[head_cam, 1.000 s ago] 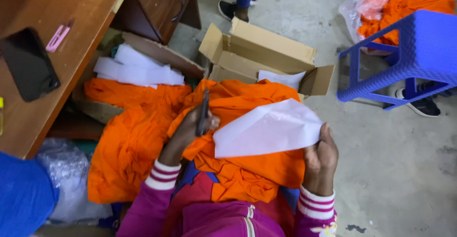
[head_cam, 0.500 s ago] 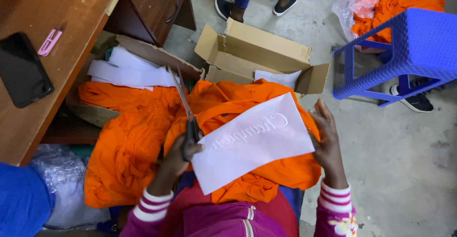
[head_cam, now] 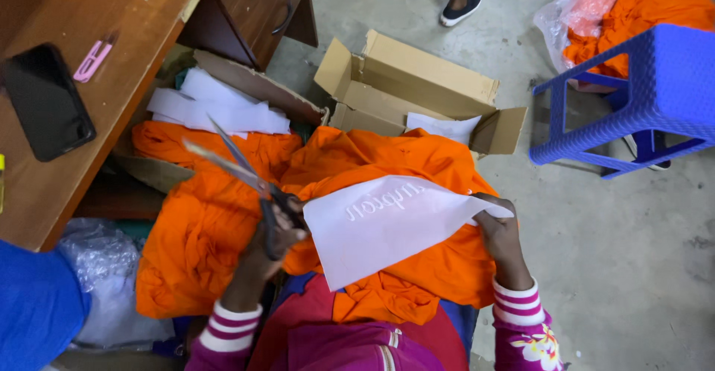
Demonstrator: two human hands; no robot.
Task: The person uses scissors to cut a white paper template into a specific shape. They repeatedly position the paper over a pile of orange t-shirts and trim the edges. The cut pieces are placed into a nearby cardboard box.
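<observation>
My left hand point(head_cam: 269, 238) grips a pair of scissors point(head_cam: 242, 173) by the dark handles, blades spread apart and pointing up-left. My right hand point(head_cam: 500, 235) pinches the right edge of a white sheet point(head_cam: 387, 226) with raised lettering, held flat over orange fabric point(head_cam: 350, 192) heaped on my lap. The scissor handles sit at the sheet's left edge. My sleeves are magenta with striped cuffs.
An open cardboard box point(head_cam: 417, 95) stands ahead on the concrete floor, white pieces inside. A wooden desk point(head_cam: 97, 80) at left bears a black phone point(head_cam: 46, 101) and a pink clip point(head_cam: 92, 59). A blue plastic stool point(head_cam: 640, 95) stands right, a bag of orange fabric point(head_cam: 633, 6) behind.
The scissors have swung from upright to tilted left and their blades have spread. The white sheet has flattened out and turned, lettering now facing up. My right hand stays on its edge.
</observation>
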